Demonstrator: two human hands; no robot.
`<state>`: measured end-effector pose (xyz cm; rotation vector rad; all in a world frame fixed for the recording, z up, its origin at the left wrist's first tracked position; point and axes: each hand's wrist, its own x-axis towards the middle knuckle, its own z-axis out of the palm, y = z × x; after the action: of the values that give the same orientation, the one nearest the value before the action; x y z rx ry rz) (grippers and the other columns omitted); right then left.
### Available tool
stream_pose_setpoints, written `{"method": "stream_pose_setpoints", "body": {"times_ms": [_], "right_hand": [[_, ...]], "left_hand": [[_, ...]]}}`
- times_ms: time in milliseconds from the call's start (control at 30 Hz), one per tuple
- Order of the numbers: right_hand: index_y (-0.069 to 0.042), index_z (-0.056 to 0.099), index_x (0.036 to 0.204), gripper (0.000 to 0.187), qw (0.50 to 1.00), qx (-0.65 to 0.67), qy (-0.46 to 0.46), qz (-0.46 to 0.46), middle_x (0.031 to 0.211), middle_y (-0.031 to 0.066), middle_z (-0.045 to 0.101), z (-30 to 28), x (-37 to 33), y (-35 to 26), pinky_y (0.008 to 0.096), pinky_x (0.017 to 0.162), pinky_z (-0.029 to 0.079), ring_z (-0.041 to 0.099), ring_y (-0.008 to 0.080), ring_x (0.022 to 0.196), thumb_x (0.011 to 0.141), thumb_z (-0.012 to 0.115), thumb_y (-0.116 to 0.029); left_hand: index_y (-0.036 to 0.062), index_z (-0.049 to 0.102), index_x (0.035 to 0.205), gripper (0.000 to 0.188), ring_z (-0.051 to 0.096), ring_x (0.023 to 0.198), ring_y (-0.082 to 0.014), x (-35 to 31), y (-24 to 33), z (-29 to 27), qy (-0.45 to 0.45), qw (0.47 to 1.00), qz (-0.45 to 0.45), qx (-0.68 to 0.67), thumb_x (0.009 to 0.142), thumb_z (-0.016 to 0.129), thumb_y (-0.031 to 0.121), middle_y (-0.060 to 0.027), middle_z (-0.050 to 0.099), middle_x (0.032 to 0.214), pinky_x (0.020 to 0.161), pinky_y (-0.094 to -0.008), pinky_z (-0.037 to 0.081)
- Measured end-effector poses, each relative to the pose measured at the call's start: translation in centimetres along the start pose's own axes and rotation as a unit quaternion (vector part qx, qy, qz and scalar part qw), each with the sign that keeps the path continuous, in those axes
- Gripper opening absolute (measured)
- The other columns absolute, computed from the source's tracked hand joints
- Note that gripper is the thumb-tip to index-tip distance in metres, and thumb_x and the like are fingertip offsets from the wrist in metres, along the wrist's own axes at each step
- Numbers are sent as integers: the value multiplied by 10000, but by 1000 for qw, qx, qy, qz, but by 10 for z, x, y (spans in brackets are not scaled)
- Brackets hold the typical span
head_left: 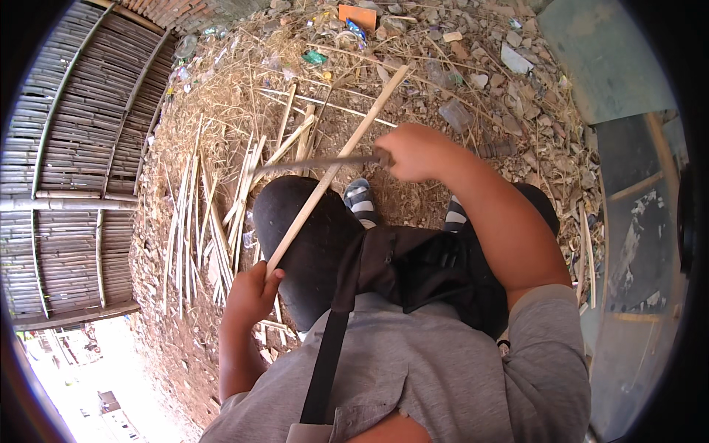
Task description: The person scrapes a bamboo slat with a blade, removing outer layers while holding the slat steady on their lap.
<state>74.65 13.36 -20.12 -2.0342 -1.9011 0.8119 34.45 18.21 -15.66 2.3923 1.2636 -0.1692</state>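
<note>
My left hand (pixel 252 297) is closed around the lower end of a long pale bamboo strip (pixel 308 209). The strip slants up and to the right, passing over my dark-clothed left knee (pixel 284 203). In my right hand (pixel 412 153) is the handle of a long, thin, dark-bladed knife (pixel 310 162). Its blade points left and crosses the strip above the knee; whether the edge touches it I cannot tell. The fingers of my right hand wrap the handle, hiding most of it.
Many split bamboo strips (pixel 193 221) lie on the ground to the left. Behind them stands a bamboo-pole wall (pixel 81 96). Rubble, straw and litter, with an orange piece (pixel 357 16), cover the far ground. Grey sheets (pixel 609 59) stand at the right.
</note>
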Motion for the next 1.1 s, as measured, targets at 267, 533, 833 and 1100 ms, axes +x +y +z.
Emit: {"method": "stream_pose_setpoints", "body": {"times_ms": [267,533,833,1100], "right_hand": [[-63,707,1045,335,992,62,80,70,894,199,713,9,14,50,458,777,546,701,372,867,760,762,-231],[-63,719,983,243,989,114,67,67,953,177,722,21,15,54,461,805,556,699,360,911,761,653,-137],[-40,690,919,211,996,-28,57,-58,813,180,691,18,-3,-2,466,730,542,694,370,800,756,694,-173],[-83,705,920,162,997,47,57,2,811,155,704,7,3,-1,463,701,535,698,357,785,779,674,-157]], "left_hand": [[-4,517,759,456,575,585,-456,1,1,-1,-21,999,6,-42,1009,613,365,-236,567,621,530,-493,412],[-7,521,767,461,584,596,-449,3,3,6,-12,998,14,-52,1004,621,375,-227,570,617,539,-488,417],[-8,529,772,443,567,562,-391,4,-10,12,-15,997,15,-77,1003,630,356,-210,565,619,534,-454,412],[-2,580,907,384,504,611,-168,2,-5,6,-56,993,-14,-99,1053,554,353,-87,553,654,587,-364,429]]}}
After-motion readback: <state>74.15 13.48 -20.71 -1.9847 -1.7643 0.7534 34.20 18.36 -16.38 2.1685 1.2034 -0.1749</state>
